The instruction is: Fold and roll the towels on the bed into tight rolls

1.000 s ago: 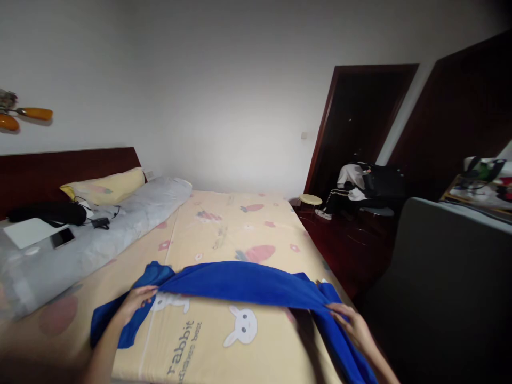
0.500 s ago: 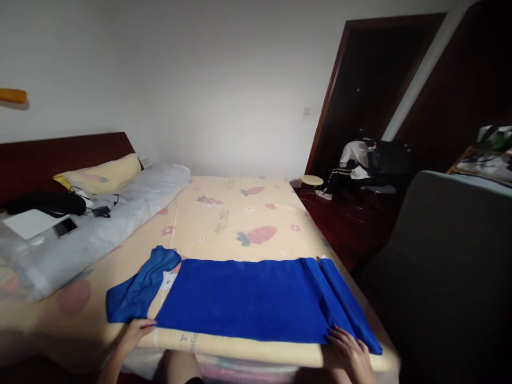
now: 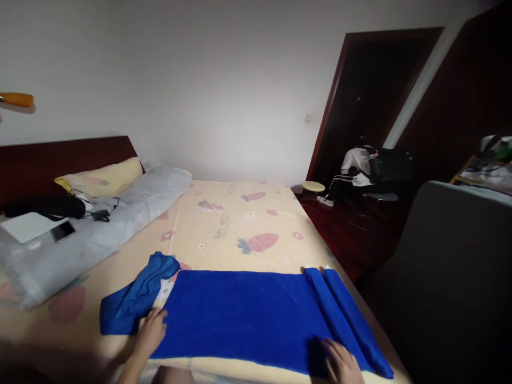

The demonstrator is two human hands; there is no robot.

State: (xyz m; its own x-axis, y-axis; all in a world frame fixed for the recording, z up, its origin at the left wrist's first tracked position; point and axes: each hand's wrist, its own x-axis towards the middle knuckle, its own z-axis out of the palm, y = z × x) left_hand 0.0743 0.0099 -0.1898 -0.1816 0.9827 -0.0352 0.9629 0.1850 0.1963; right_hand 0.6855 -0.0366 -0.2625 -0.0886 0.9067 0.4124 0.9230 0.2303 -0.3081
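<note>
A blue cloth (image 3: 240,314) lies flat across the near part of the bed, with two long rolled or folded strips (image 3: 348,320) at its right side. Left of it is a crumpled, lighter blue cloth (image 3: 136,296). My left hand (image 3: 152,330) is at the flat cloth's left edge, between the two cloths, fingers apart and nothing visibly held. Over the near right part of the cloth, beside the strips, my right hand (image 3: 342,362) has its fingers spread and casts a shadow; whether it touches is unclear.
A grey rolled quilt (image 3: 132,213), yellow pillow (image 3: 104,178), white flat object (image 3: 34,226) and phone (image 3: 63,231) are at the left of the bed. A stool (image 3: 312,186) and a seated person (image 3: 356,168) are beyond its right side. A grey panel (image 3: 452,277) stands at right.
My left hand has moved up and right from the cloth's near left corner, letting it go. My right hand has shifted lower in view. The cloth's near edge sits lower, and the view has tilted slightly.
</note>
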